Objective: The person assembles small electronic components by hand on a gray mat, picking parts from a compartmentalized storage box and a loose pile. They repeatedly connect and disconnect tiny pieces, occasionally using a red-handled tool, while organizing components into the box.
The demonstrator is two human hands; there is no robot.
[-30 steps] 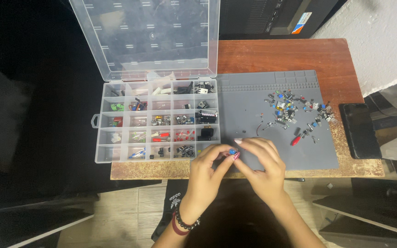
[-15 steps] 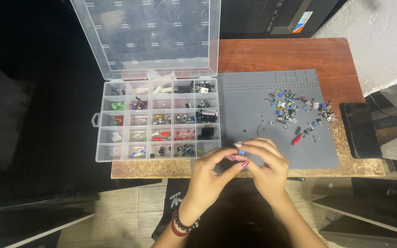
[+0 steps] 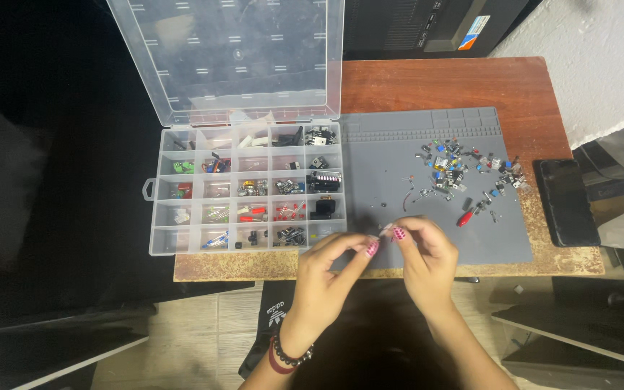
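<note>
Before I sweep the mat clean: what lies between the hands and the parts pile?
In the head view, mostly bare grey mat; a few stray components lie between the hands and the parts pile.

A small electronics hobby bench, probably at home, is shown; a clear plastic organiser box (image 3: 247, 189) with its lid raised is filled with sorted small parts; a grey work mat (image 3: 435, 217) is laid on a worn wooden table (image 3: 442, 83); a heap of loose components (image 3: 464, 173) is scattered on the mat.
</note>
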